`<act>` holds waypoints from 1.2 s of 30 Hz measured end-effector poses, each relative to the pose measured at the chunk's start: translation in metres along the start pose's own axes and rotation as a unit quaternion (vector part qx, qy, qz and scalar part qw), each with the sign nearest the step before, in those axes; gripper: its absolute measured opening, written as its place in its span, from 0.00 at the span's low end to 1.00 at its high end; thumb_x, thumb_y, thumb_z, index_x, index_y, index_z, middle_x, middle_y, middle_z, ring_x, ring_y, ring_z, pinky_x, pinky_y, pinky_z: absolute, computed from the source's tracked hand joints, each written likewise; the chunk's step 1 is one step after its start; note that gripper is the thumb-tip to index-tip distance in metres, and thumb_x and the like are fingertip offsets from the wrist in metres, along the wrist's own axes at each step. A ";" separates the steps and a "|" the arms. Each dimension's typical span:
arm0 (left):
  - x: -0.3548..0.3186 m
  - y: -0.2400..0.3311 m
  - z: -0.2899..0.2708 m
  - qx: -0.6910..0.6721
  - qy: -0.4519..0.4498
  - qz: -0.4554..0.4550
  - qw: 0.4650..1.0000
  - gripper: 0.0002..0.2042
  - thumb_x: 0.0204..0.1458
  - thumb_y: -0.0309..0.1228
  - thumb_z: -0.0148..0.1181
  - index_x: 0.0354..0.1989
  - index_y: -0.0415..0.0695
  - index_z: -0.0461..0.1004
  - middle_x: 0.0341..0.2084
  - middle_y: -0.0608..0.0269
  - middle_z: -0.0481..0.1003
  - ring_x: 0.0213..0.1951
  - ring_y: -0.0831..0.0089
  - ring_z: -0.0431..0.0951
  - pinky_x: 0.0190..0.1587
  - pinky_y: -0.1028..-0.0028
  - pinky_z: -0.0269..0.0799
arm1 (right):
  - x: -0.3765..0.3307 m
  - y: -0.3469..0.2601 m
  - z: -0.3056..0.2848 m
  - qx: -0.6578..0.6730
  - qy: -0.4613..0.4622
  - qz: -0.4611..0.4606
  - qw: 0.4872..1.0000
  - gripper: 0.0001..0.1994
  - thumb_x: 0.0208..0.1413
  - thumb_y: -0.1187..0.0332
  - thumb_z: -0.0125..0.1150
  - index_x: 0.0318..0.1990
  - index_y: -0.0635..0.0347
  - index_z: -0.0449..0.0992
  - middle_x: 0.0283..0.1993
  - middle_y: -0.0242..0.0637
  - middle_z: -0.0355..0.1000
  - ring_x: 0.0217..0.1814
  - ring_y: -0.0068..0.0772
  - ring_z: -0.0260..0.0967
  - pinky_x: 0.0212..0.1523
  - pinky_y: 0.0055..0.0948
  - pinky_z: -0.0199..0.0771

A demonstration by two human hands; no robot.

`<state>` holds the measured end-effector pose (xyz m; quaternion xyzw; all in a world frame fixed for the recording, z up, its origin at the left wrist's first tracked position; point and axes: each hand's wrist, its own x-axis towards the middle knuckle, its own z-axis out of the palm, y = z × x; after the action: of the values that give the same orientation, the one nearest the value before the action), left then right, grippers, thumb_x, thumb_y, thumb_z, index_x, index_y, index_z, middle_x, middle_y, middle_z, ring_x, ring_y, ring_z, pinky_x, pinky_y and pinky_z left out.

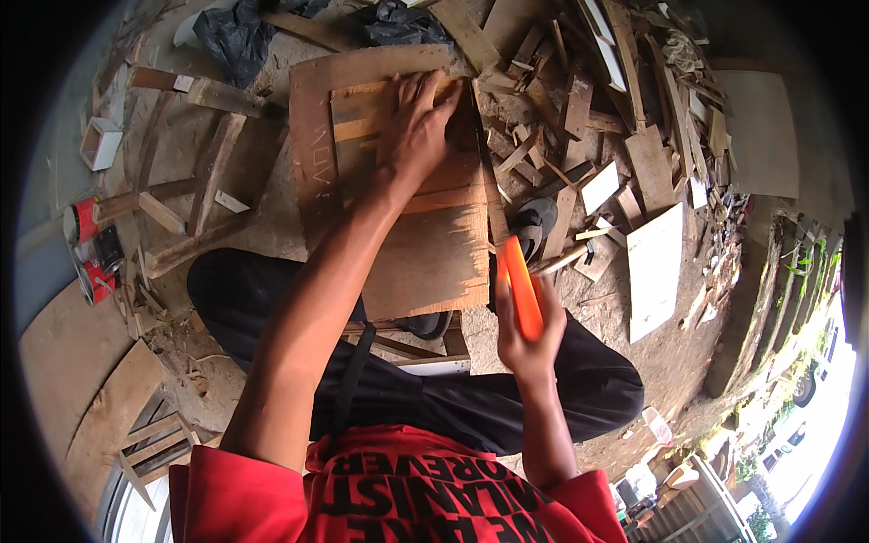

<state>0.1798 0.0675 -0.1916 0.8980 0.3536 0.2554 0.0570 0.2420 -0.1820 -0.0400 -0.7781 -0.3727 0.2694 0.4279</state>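
Observation:
A worn brown plywood board (pixel 434 262) with splintered, peeling veneer lies in front of me, above my bent legs. My left hand (pixel 418 127) presses on its far part, fingers spread over the surface and holding nothing. A larger brown board (pixel 312 172) sits beneath it, showing at the left and far side. My right hand (pixel 534 326) is closed around the orange handle of a hand saw (pixel 520 285). The saw's thin dark blade appears nearly edge-on along the plywood's right edge. Whether its teeth are in the wood I cannot tell.
Wood offcuts (pixel 579 100) litter the ground at the right and far side. A white panel (pixel 655 271) lies right of my knee. Black plastic bags (pixel 233 41) are at the far left, near a wooden frame (pixel 213 172). A red and black object (pixel 93 252) stands at left.

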 end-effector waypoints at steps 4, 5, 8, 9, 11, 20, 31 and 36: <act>0.015 0.018 -0.005 -0.067 0.032 -0.020 0.997 0.21 0.55 0.41 0.62 0.57 0.48 0.77 0.57 0.49 0.69 0.61 0.51 0.67 0.68 0.44 0.54 | 0.141 0.070 0.057 -0.048 0.005 0.061 0.997 0.16 0.61 0.60 0.65 0.38 0.70 0.77 0.26 0.52 0.75 0.27 0.44 0.75 0.29 0.35 0.70; 0.017 0.011 -0.004 -0.055 0.028 -0.025 0.998 0.22 0.56 0.42 0.61 0.57 0.48 0.76 0.57 0.50 0.69 0.62 0.52 0.66 0.69 0.45 0.53 | 0.137 0.057 0.054 -0.016 0.012 0.061 0.998 0.16 0.62 0.60 0.64 0.38 0.70 0.78 0.26 0.49 0.75 0.27 0.40 0.74 0.30 0.33 0.70; 0.006 0.007 -0.002 -0.039 0.022 -0.042 0.998 0.22 0.57 0.45 0.59 0.58 0.49 0.76 0.58 0.52 0.68 0.62 0.55 0.66 0.70 0.45 0.50 | 0.060 0.029 -0.005 0.034 0.018 0.082 0.996 0.16 0.63 0.61 0.64 0.40 0.70 0.78 0.26 0.38 0.74 0.28 0.27 0.71 0.30 0.28 0.69; 0.005 0.008 -0.001 -0.037 0.022 -0.042 0.998 0.22 0.57 0.44 0.58 0.58 0.48 0.76 0.58 0.52 0.68 0.62 0.55 0.66 0.70 0.45 0.50 | 0.041 0.030 -0.028 0.030 0.020 0.095 0.995 0.15 0.63 0.61 0.64 0.40 0.69 0.79 0.26 0.33 0.73 0.29 0.22 0.69 0.31 0.27 0.68; 0.008 0.006 -0.003 -0.036 0.031 -0.026 0.999 0.22 0.57 0.44 0.58 0.57 0.48 0.77 0.58 0.52 0.68 0.62 0.55 0.66 0.70 0.44 0.49 | 0.018 0.032 -0.055 -0.042 0.034 0.042 0.998 0.13 0.62 0.62 0.65 0.39 0.66 0.78 0.25 0.38 0.74 0.27 0.28 0.73 0.29 0.29 0.69; 0.014 0.013 -0.007 -0.069 0.033 -0.004 0.997 0.21 0.57 0.42 0.59 0.58 0.49 0.77 0.54 0.52 0.72 0.58 0.50 0.69 0.67 0.50 0.55 | 0.008 0.214 -0.056 -0.370 0.073 -0.045 0.925 0.22 0.51 0.61 0.72 0.47 0.64 0.72 0.39 0.52 0.76 0.44 0.53 0.76 0.45 0.44 0.74; 0.013 0.011 0.000 -0.047 0.028 0.006 0.998 0.21 0.57 0.41 0.58 0.58 0.47 0.76 0.54 0.52 0.71 0.57 0.51 0.69 0.66 0.49 0.56 | 0.078 0.098 0.045 0.157 -0.009 0.145 0.977 0.21 0.62 0.57 0.65 0.48 0.72 0.77 0.41 0.48 0.79 0.47 0.31 0.77 0.50 0.32 0.74; 0.014 0.014 -0.004 -0.044 -0.003 0.002 0.999 0.22 0.58 0.40 0.57 0.59 0.45 0.74 0.56 0.52 0.70 0.59 0.52 0.68 0.68 0.51 0.53 | 0.137 0.100 0.072 0.231 -0.038 0.206 0.950 0.15 0.63 0.60 0.65 0.33 0.65 0.79 0.31 0.34 0.76 0.33 0.22 0.70 0.34 0.23 0.69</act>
<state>0.1950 0.0665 -0.1782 0.8963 0.3399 0.2677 0.0971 0.3026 -0.0730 -0.1758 -0.7068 -0.1477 0.4597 0.5170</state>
